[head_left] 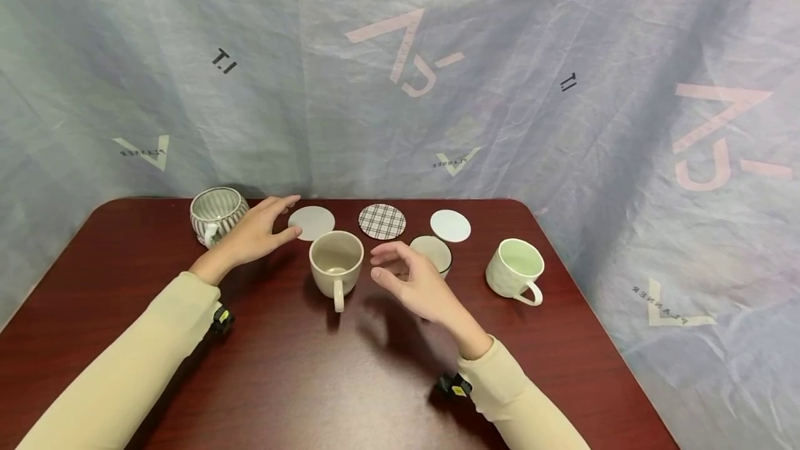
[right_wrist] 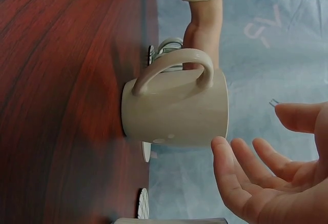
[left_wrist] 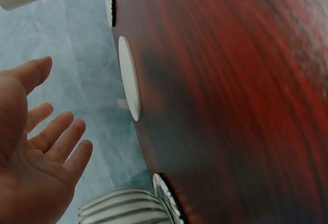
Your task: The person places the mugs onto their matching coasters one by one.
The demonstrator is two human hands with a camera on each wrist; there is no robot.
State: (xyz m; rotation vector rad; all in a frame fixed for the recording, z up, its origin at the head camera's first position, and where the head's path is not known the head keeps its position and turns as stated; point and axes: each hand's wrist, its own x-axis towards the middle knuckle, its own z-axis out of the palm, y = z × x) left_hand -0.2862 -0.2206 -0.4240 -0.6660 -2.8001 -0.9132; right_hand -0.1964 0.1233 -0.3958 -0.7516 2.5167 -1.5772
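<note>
My left hand (head_left: 255,233) hovers above the table's back left with fingers and thumb spread, holding nothing. It is between a striped mug (head_left: 206,212) and a plain pale round coaster (head_left: 312,222). In the left wrist view, the striped mug (left_wrist: 125,208) stands on a coaster with a patterned edge (left_wrist: 166,196). A beige mug (head_left: 336,271) stands upright at the middle, its handle facing me. My right hand (head_left: 420,288) is raised just right of it, fingers loosely bent and apart from it. Behind that hand, a dark-rimmed mug (head_left: 434,251) is partly hidden.
A plaid round coaster (head_left: 382,221) and a white one (head_left: 450,226) lie along the back edge. A pale green mug (head_left: 515,269) stands at the right, handle toward the front right. A printed grey curtain (head_left: 300,89) hangs behind the dark red table (head_left: 300,380).
</note>
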